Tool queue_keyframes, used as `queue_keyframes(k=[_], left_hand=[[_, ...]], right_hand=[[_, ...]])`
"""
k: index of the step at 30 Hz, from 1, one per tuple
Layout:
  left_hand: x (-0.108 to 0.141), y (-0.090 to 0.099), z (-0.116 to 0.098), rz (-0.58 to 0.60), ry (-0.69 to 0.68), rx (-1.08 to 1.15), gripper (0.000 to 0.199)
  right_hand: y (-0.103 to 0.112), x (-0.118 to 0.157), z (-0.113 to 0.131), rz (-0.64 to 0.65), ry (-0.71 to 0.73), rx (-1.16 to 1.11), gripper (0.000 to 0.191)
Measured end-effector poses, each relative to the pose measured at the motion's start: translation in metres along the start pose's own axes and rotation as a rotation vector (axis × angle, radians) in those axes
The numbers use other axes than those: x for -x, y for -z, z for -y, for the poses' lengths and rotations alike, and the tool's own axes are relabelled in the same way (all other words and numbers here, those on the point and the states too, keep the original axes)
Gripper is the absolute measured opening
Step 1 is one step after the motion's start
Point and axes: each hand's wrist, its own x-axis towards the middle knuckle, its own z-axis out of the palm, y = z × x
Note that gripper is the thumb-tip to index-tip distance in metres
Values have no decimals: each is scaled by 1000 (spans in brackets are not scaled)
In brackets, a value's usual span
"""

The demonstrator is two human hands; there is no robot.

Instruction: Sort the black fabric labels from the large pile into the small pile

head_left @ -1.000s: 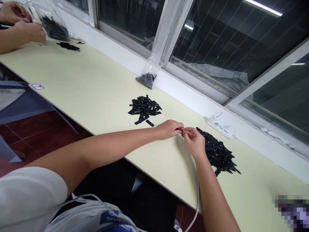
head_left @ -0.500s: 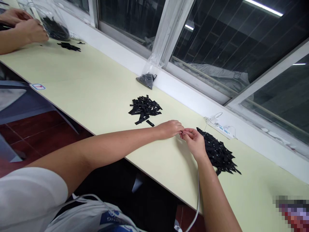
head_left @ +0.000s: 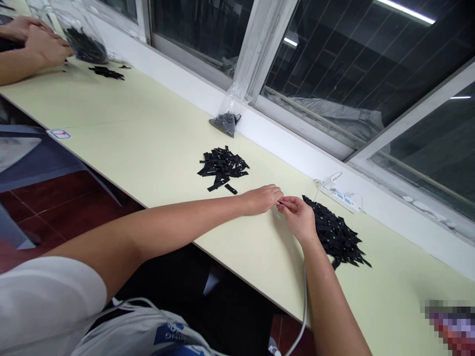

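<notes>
— Pinching something, are they?
— Yes: left hand (head_left: 261,199) and right hand (head_left: 300,217) meet fingertip to fingertip on the pale table (head_left: 148,143), both grasping one small black strip (head_left: 282,202).
— Where from the big black pile (head_left: 336,232)?
— Just left of it; a smaller pile (head_left: 221,167) lies farther left, a plastic bag (head_left: 227,116) beyond that.

On the table (head_left: 148,143) I see my left hand (head_left: 261,199) and right hand (head_left: 300,217) meeting near the front edge, a small strip (head_left: 282,203) between their fingertips. A big pile (head_left: 336,233) lies just right of them, a smaller pile (head_left: 221,167) to the left. A bag (head_left: 227,120) leans at the back edge. Another person's hands (head_left: 40,42) are at the far left corner.
</notes>
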Motion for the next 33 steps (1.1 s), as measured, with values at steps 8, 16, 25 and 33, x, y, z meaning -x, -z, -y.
queue_keyframes(k=[8,16,25,33], left_hand=[[-1,2,0,-51,9,112,17],[0,2,-1,-5,8,58,17],[2,8,-9,-5,-30,46,13],[2,4,-14,9,54,85,11]], right_hand=[[1,2,4,-29,35,-117,49],[3,4,8,-31,22,-16,46],[4,6,11,0,5,12,40],[7,8,16,30,-9,54,44]])
